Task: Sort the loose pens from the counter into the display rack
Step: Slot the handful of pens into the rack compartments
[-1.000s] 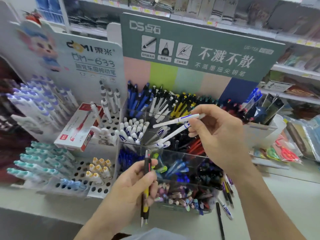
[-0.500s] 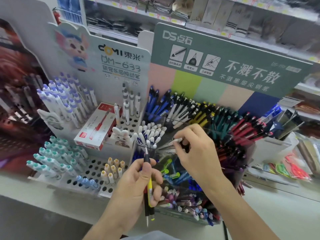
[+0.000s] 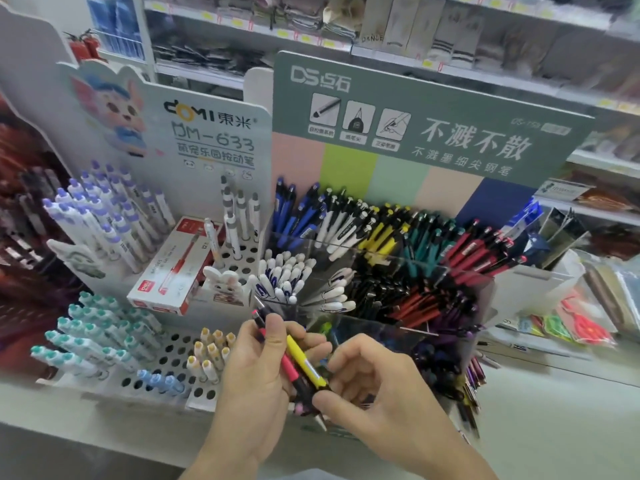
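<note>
A yellow pen (image 3: 304, 363) and a pink pen (image 3: 286, 365) lie side by side, tilted with their tips toward the viewer, low in front of the clear rack (image 3: 398, 268). The left hand (image 3: 256, 379) grips both, its fingers (image 3: 268, 327) curled round their upper barrels. The right hand (image 3: 374, 389) meets them from the right, thumb and forefinger pinching the dark lower end of the yellow pen near its tip.

Just behind the hands, the rack's nearest compartment holds white pens (image 3: 284, 275). Farther back in the rack stand rows of blue, white, yellow, green and red pens, with black and red ones in the middle tier and purple ones lower right. A green sign (image 3: 450, 126) with white lettering rises behind the rack.

Left of the rack stands a white pegboard stand (image 3: 173, 348) with teal-capped, purple-capped, tan-capped and pale blue pens set in its holes. A red-and-white box (image 3: 173, 268) rests on that stand, beside a small rabbit figure (image 3: 225, 282). Right of the rack, a few loose pens (image 3: 472, 382) lie on the table (image 3: 554, 427), blurred. Store shelves (image 3: 381, 39) fill the background.
</note>
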Demonstrator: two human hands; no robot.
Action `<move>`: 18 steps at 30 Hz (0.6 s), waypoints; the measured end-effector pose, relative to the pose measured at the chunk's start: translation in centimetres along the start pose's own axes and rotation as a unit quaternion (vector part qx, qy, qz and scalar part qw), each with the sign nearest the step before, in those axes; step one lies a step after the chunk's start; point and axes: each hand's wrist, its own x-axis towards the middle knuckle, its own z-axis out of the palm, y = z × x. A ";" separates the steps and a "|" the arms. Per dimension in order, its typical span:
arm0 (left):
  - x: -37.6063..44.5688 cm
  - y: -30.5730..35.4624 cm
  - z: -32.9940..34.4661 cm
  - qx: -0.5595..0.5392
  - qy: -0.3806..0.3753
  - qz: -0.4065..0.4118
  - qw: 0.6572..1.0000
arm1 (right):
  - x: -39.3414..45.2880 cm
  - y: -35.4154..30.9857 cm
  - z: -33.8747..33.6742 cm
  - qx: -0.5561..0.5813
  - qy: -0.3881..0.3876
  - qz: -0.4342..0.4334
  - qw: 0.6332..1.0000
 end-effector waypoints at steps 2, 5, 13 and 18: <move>0.1 -0.1 0.3 0.029 0.000 0.029 0.999 | -0.5 0.5 0.1 0.043 0.070 -0.011 0.997; 0.3 -0.3 0.8 0.064 0.011 0.067 0.996 | -0.9 0.3 -0.6 0.137 0.219 -0.032 0.966; 0.2 0.0 2.2 0.021 -0.058 0.030 0.998 | 2.2 -2.9 -9.6 -0.001 0.423 -0.198 0.884; 1.4 1.2 3.7 0.068 -0.108 0.123 0.984 | 7.3 -2.5 -10.2 -0.157 0.370 -0.235 0.885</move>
